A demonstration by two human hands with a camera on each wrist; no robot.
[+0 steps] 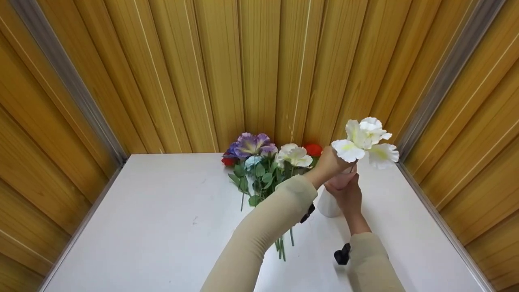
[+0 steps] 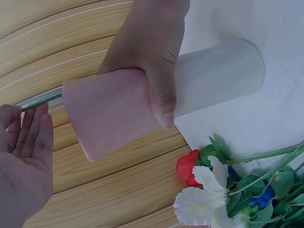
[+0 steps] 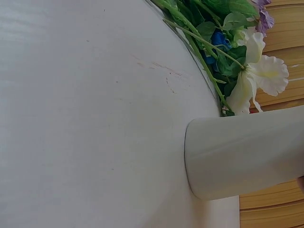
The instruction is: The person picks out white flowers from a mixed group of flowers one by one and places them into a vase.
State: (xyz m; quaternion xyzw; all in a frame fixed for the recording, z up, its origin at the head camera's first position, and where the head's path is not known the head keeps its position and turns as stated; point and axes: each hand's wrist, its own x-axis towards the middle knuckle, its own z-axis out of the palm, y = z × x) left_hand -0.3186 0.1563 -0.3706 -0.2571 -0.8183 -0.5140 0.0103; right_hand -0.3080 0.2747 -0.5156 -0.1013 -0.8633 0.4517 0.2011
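A white flower with ruffled petals [image 1: 365, 142] stands over the mouth of a vase that is pink above and white below [image 2: 114, 111]. My left hand [image 2: 28, 161] pinches its stem [image 2: 40, 99] between thumb and fingers just outside the rim, and the stem runs into the opening. My right hand [image 1: 348, 194] grips the vase around its upper half, thumb across the pink part in the left wrist view. In the right wrist view the white lower part of the vase [image 3: 237, 154] shows close to the table.
Left of the vase lies a bunch of flowers with green leaves [image 1: 263, 178]: purple, pale blue, red and white blooms, stems toward me. They lie on a white table [image 1: 170, 227]. Wood-panelled walls [image 1: 259, 73] enclose its back and sides.
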